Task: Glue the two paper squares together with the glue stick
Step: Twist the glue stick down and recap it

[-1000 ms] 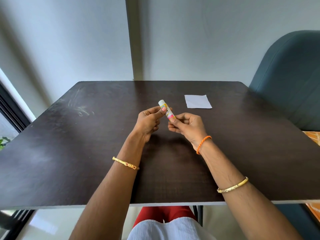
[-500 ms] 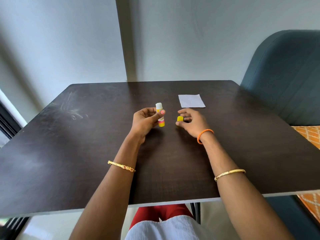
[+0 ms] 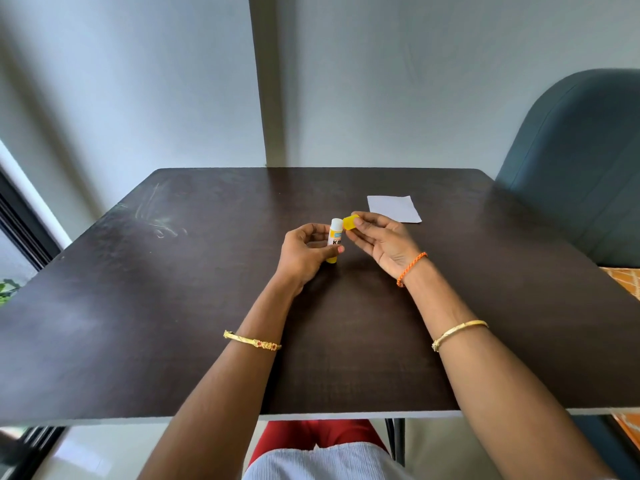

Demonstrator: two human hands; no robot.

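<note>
My left hand grips a small glue stick upright above the middle of the dark table; its white tip shows at the top and its base is yellow. Right beside that tip, my right hand pinches the yellow cap between thumb and fingers, apart from the stick. White paper lies flat on the table just beyond my right hand; I cannot tell whether it is one square or two stacked.
A dark teal chair stands against the table's right side. A grey wall runs behind the far edge. A dark window frame is at the left. My knees show under the near edge.
The cap came off the glue stick into my right hand, went down toward the table, and is now raised next to the stick's tip. The left hand turned the stick upright.
</note>
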